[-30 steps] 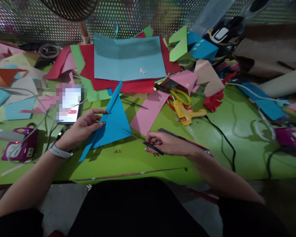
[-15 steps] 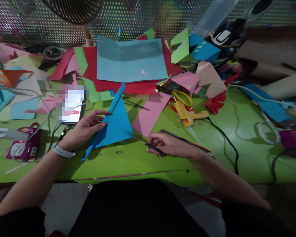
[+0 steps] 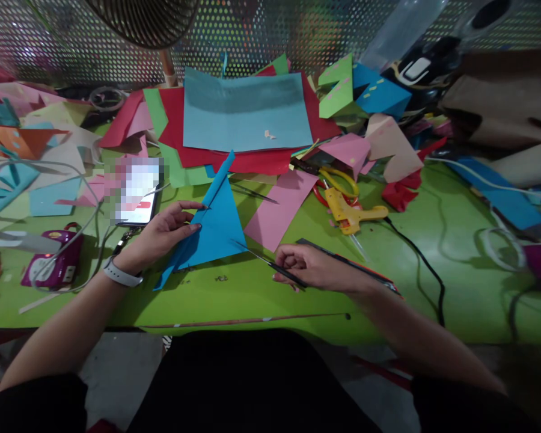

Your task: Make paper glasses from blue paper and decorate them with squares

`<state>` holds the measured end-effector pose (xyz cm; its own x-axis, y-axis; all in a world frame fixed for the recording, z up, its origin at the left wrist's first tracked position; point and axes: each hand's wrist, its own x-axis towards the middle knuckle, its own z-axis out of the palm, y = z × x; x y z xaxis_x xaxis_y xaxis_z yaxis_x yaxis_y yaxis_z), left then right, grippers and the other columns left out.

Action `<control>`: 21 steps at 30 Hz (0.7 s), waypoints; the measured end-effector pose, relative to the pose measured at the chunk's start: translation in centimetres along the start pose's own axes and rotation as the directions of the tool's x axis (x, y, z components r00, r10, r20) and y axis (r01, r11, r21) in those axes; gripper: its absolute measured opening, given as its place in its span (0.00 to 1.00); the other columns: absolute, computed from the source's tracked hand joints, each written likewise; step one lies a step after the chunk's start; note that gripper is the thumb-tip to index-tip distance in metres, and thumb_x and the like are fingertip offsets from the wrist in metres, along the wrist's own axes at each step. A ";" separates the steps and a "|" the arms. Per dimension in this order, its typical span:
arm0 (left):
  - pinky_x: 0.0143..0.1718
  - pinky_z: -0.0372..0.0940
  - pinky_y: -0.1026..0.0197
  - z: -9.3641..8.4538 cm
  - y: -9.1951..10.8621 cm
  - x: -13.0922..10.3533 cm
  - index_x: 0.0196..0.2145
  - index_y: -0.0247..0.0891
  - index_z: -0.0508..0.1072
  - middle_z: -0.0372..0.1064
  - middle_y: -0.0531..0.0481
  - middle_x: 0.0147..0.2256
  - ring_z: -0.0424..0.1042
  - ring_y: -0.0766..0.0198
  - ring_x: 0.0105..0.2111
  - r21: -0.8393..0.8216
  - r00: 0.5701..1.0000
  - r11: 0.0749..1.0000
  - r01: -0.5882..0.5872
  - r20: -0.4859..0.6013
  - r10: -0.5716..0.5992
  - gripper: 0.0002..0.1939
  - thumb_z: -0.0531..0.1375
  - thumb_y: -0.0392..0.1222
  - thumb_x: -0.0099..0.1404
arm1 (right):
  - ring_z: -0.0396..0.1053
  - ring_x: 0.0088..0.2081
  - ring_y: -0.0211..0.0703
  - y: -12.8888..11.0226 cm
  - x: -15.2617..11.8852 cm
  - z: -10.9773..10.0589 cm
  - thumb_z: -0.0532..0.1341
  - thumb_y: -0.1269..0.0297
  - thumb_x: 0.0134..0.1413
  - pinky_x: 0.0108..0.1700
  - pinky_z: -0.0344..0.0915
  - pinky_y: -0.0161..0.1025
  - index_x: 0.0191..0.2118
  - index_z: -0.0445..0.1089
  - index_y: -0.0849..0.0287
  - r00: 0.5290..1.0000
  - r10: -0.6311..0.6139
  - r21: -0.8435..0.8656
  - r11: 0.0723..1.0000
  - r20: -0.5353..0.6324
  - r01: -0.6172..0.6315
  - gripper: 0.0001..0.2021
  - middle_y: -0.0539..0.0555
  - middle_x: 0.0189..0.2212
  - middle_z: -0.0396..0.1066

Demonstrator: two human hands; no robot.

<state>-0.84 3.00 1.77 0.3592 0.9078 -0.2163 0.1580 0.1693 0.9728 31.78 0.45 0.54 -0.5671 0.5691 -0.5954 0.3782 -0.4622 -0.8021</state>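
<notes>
My left hand (image 3: 169, 231), a pale band at its wrist, pinches the folded left edge of a blue sheet of paper (image 3: 220, 231) between thumb and fingers. The sheet lies roughly triangular on the green table, its long rolled edge slanting up to the right. In my curled right hand (image 3: 309, 266) is a slim pair of black-handled tweezers (image 3: 264, 258), with thin metal tips over the sheet's lower right part; whether they touch it I cannot tell. A pink paper strip (image 3: 282, 207) lies just beyond my right hand. Small dark bits (image 3: 220, 278) are scattered below the blue sheet.
A yellow glue gun (image 3: 349, 210) with a black cord and yellow-handled scissors (image 3: 340, 180) lie at the right. Stacked coloured sheets (image 3: 247, 114) stand at the back. A phone (image 3: 139, 192) and a purple device (image 3: 54, 258) with cables are at the left. A thin stick (image 3: 247, 320) runs along the front edge.
The whole view has shifted slightly, so everything appears a little further right. Both hands, the blue paper and the tweezers keep nearly the same positions relative to each other.
</notes>
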 end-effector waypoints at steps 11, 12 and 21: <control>0.32 0.61 0.65 0.0 0.0 0.0 0.54 0.41 0.69 0.71 0.51 0.35 0.66 0.68 0.31 0.008 1.000 1.000 -0.001 -0.002 0.001 0.18 0.63 0.41 0.68 | 0.63 0.21 0.32 -0.1 0.0 0.3 0.75 0.43 0.35 0.23 0.59 0.32 0.28 0.62 0.57 1.000 0.012 0.024 1.000 -0.023 -0.011 0.28 0.43 0.20 0.66; 0.32 0.61 0.65 0.0 -0.1 0.0 0.54 0.41 0.69 0.71 0.51 0.35 0.66 0.68 0.31 0.005 1.000 1.000 -0.001 -0.002 0.001 0.18 0.63 0.41 0.68 | 0.63 0.21 0.32 0.0 0.0 0.3 0.75 0.43 0.35 0.23 0.59 0.32 0.28 0.62 0.57 1.000 0.013 0.028 1.000 -0.024 -0.012 0.28 0.43 0.20 0.67; 0.33 0.63 0.64 0.1 0.0 0.0 0.55 0.41 0.69 0.71 0.51 0.35 0.68 0.67 0.33 0.003 1.000 1.000 -0.018 -0.006 0.018 0.18 0.63 0.41 0.68 | 0.62 0.19 0.30 0.3 0.1 0.4 0.76 0.43 0.33 0.22 0.58 0.30 0.28 0.61 0.56 0.999 0.000 0.053 0.999 -0.050 0.003 0.29 0.42 0.18 0.66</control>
<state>-0.77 2.93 1.78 0.3563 0.9132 -0.1978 0.1545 0.1512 0.9763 31.54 0.09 0.28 -0.5296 0.6025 -0.5971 0.3375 -0.4961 -0.8000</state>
